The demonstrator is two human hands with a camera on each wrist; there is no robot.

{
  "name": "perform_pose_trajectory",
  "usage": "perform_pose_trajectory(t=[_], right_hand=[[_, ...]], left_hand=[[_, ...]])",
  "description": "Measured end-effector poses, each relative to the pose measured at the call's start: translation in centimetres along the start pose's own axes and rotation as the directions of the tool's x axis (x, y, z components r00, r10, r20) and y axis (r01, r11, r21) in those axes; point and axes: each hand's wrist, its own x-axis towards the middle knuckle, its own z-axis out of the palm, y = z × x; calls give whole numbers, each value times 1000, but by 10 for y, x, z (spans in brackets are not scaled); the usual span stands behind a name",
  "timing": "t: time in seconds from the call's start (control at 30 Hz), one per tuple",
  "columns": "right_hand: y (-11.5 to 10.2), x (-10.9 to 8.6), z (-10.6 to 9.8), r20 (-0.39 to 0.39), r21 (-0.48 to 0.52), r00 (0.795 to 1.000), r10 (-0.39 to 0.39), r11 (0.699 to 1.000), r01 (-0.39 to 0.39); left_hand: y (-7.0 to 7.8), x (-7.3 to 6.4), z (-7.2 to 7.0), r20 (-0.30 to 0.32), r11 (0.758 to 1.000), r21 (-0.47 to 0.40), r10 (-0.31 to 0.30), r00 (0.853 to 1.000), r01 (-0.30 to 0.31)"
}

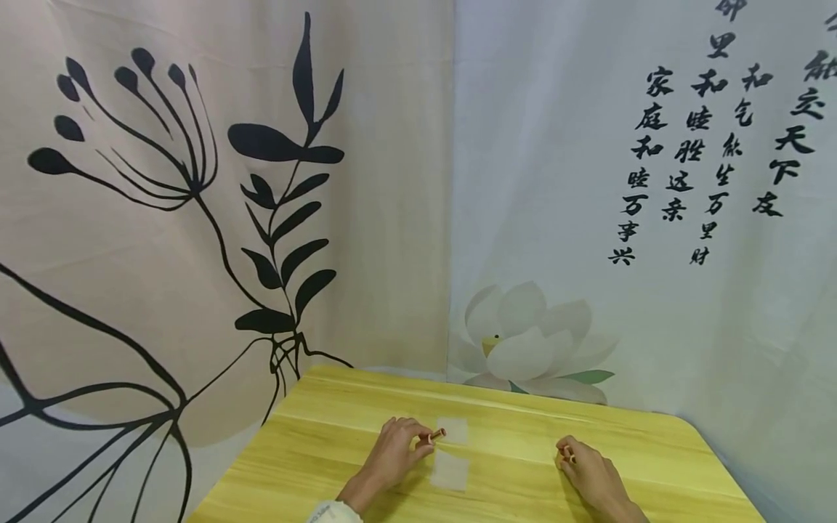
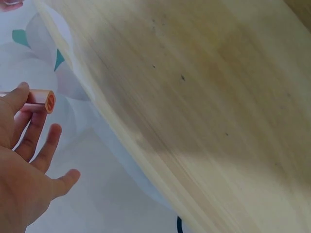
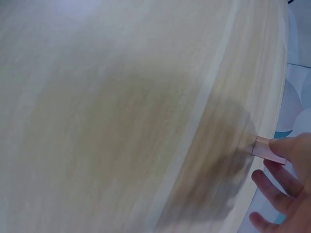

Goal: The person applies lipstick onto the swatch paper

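Observation:
My left hand [image 1: 392,454] is over the left-middle of the wooden table, thumb and fingertips pinching a small rose-gold tube [image 1: 438,435]. In the left wrist view, the near end of that tube [image 2: 43,100] shows a round rim with an orange-red inside, while the other fingers spread apart. Farther right, my right hand [image 1: 591,472] pinches another small rose-gold piece [image 1: 567,455], mostly covered by the fingers. The right wrist view shows this piece [image 3: 265,149] as a short, shiny cylinder. The two pieces are well apart.
Two pale, thin squares, one farther back [image 1: 453,431] and one nearer [image 1: 449,471], lie on the yellow wood-grain table [image 1: 510,465] beside my left hand. Behind the table's far edge hangs a printed curtain [image 1: 392,218] with plants, a lotus and writing.

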Motion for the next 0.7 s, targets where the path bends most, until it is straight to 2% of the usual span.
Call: perform_pose_trajectory(t=[0.27,0.4,0.53,0.7], right_hand=[[-2,0,0,-34,-23,999,-25,999,25],[-11,1,-2,-69,23,997,-14,1000,15],[-30,4,-5,-87,79,996,-17,997,24],[-63,9,-2,-127,83,987,-95,991,106]], left_hand=[[1,1,4,2,1000,-6,4,1000,-4],[2,2,4,6,1000,-25,2,1000,-1],[6,3,4,13,999,-53,1,1000,-1],[14,5,7,35,997,-75,7,999,-4]])
